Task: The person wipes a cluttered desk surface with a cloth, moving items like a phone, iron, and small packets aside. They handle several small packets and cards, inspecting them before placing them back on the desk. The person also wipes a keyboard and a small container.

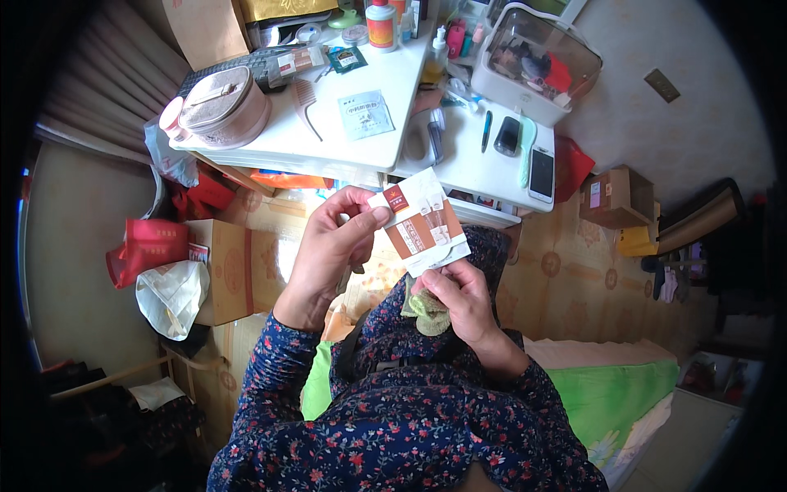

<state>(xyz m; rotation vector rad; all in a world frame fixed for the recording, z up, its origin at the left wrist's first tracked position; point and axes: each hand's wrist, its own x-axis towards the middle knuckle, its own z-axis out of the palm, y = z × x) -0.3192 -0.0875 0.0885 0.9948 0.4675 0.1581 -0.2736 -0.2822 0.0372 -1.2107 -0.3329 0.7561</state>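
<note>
A white, orange-brown and red printed card or flat packet (pixel 422 226) is held up between both hands, tilted, in front of the desk edge. My left hand (pixel 344 237) pinches its upper left corner between thumb and fingers. My right hand (pixel 458 295) grips its lower edge, and a green cloth (pixel 428 312) hangs below the card at that hand's fingers. Whether something else is tucked in my left palm cannot be told. Beyond the card, a white-and-green printed sachet (pixel 366 115) lies flat on the desk.
The white desk (pixel 276 147) holds a pink round case (pixel 224 111), a comb (pixel 303 101), a keyboard and a bottle (pixel 382 27). On the lower surface at right are a smartphone (pixel 541 172), a pen (pixel 486 131) and a clear-lidded box (pixel 535 67). A carton (pixel 224 270) and bags stand at left.
</note>
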